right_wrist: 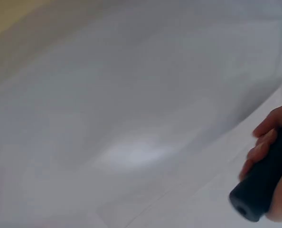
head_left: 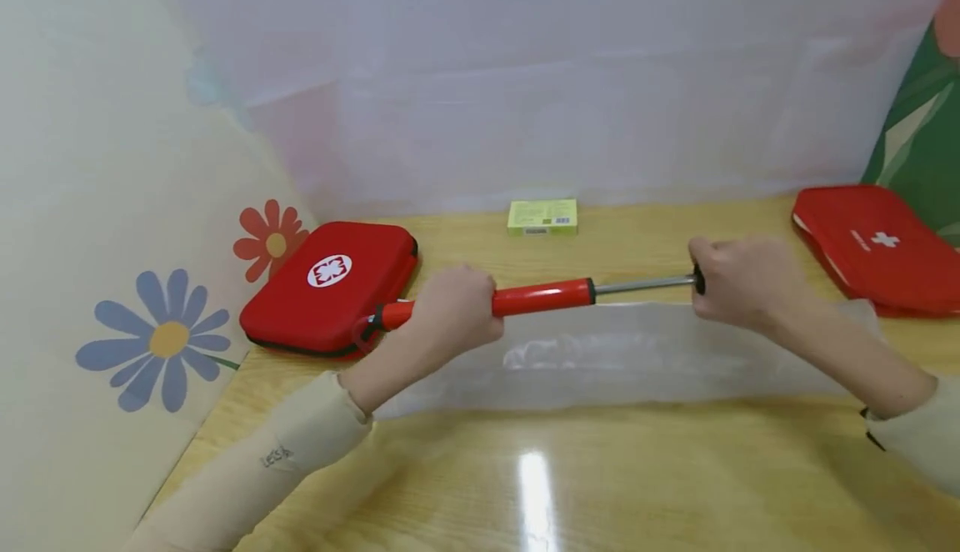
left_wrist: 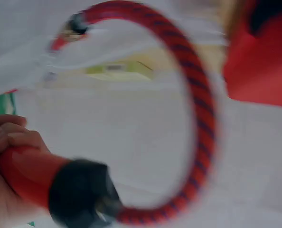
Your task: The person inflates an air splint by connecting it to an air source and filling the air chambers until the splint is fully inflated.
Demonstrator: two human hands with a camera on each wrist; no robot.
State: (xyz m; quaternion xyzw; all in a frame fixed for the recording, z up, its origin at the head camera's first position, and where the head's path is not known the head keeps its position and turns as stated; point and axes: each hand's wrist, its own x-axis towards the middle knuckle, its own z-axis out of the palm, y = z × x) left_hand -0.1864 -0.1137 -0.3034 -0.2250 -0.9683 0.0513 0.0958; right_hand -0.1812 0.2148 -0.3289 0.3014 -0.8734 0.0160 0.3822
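- Light wood table backed up to a pale cloth wall, with big flower prints on the left wall, which slants in along the table's left edge.
- Main item is a red hand pump, held up in the middle of the head view, nearly level, right end a touch higher.
- Left hand has its fist wrapped around the red barrel. Right hand is grasping the black handle, fingers curled round it. Silver rod is showing between them, so the handle's well apart from the barrel.
- Off the left end there's a striped red and dark hose looping round in the left wrist view, a bit blurry. Can't tell if its far end touches anything.
- Below the pump, a long see-through plastic sheet lies across the table, bare wood between its front edge and the bottom of the view.
- Tightest spot is on the left: the pump's hose end overlaps the corner of the red case from up here; can't tell if they touch.
- Red pouch sits far right, past the right hand, running to the picture's edge.
- Green box is at the back near the wall, with bare wood between it and the pump.
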